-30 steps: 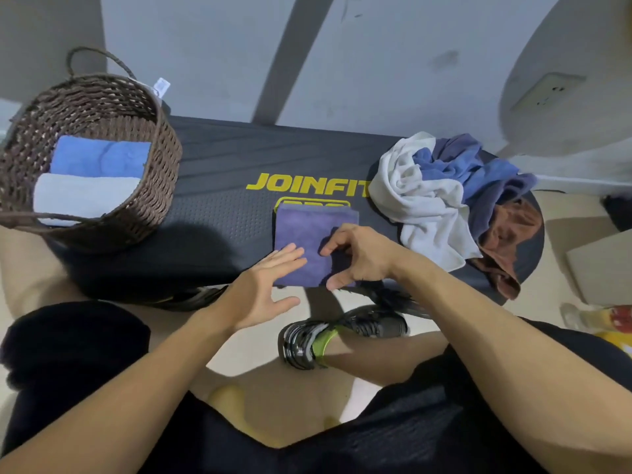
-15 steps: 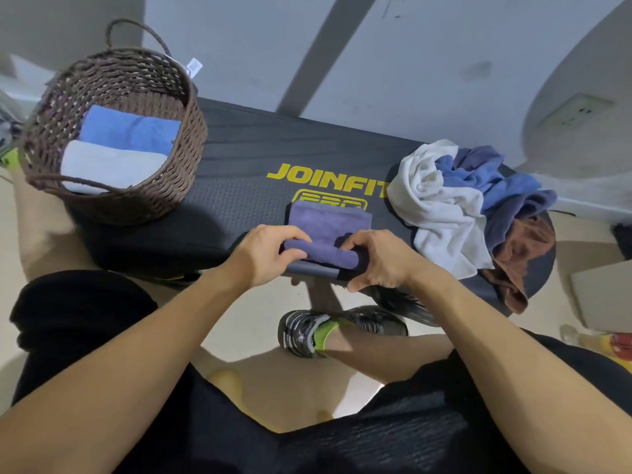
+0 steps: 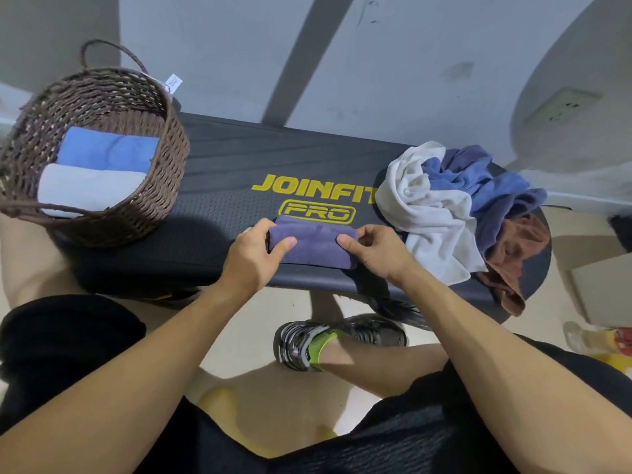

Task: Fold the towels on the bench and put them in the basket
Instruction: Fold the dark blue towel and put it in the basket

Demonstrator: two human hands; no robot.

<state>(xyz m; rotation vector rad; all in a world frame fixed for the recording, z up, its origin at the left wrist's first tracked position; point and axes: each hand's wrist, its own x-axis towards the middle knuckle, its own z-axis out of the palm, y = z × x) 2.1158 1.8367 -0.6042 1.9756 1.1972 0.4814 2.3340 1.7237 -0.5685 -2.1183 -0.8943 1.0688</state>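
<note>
Purple towel (image 3: 313, 246) now off "PRO"

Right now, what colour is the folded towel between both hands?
Purple folded towel, seen in the head view.

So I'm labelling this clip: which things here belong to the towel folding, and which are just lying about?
Part of the job:
purple towel, gripped by left hand and right hand
basket holding blue towel and white towel
towel pile
bench

Lying about:
shoe
bottle
</note>
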